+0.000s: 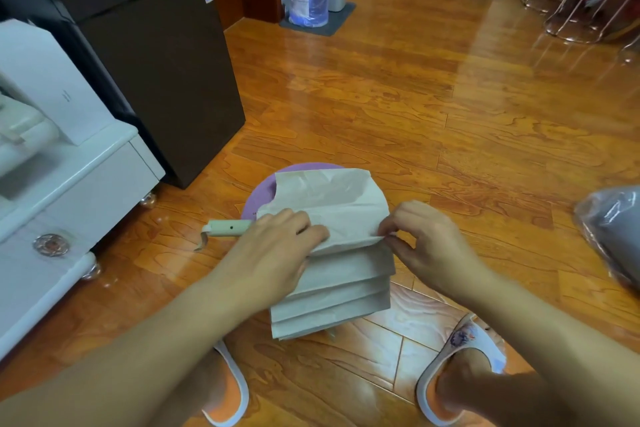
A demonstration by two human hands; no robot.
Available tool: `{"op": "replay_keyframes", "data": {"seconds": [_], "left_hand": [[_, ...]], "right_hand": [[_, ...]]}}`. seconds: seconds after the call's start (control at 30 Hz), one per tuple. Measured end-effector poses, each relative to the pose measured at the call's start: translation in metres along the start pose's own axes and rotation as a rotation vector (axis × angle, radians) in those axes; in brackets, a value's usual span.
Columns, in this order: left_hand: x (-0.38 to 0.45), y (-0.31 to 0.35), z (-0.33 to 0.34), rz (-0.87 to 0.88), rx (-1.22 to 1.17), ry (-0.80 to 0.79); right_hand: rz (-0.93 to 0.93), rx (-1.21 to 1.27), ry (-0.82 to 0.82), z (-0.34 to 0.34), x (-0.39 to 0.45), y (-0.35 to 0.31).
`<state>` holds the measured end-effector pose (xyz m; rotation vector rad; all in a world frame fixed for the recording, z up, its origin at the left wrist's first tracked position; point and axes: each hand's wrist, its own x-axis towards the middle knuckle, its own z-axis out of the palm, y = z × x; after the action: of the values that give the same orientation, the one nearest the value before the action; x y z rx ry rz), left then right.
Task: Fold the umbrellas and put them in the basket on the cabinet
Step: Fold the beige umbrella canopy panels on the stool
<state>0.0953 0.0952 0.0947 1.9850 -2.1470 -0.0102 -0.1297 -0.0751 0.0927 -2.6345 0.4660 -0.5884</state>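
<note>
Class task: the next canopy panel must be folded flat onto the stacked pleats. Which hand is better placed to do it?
Probably the right hand: it already pinches the loose panel's edge of the umbrella, while the left hand holds the fabric near the handle.

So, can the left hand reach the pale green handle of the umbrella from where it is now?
Probably yes. The handle lies bare on the floor just beside the left hand, nothing between them. But that hand presses the folded canopy flat, so it must let go first.

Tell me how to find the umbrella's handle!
Start at the white cabinet on the left. On the wooden floor in front lies the beige umbrella. Its handle is the pale green stick poking out left of the left hand, with a strap.
</note>
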Motion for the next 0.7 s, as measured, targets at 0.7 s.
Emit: {"op": "replay_keyframes", "data": {"seconds": [0.7], "left_hand": [[-0.008, 0.016, 0.03, -0.14, -0.235, -0.38]], "right_hand": [[0.873, 0.347, 0.003, 0.045, 0.099, 0.034]]}}
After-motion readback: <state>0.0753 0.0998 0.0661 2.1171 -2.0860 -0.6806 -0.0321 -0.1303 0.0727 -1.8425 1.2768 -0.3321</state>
